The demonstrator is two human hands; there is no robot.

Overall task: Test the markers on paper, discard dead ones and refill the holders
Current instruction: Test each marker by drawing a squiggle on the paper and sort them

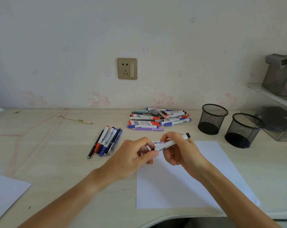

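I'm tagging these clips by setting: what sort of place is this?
Probably a home desk in a bedroom or study: a pale wood desk against cartoon-cat wallpaper, a wall socket, and two mesh pen holders beside a marker pile.

White marker (169, 144) with a black end, held above the paper's top left corner, lying slanted, black end up toward 2 o'clock; its lower end is hidden in the fingers. White paper sheet (188, 183) flat on the desk, a few short dark and blue squiggles (158, 143) at its top left corner. Pile of markers (157, 119) at 12 o'clock from the paper, red, blue, black and purple caps, mostly lying sideways. Row of five pens and markers (105, 141) at 10 o'clock, side by side, slanted. Two black mesh holders, one (212, 119) at 1 o'clock, one (243, 130) at 2 o'clock, both upright, near each other.
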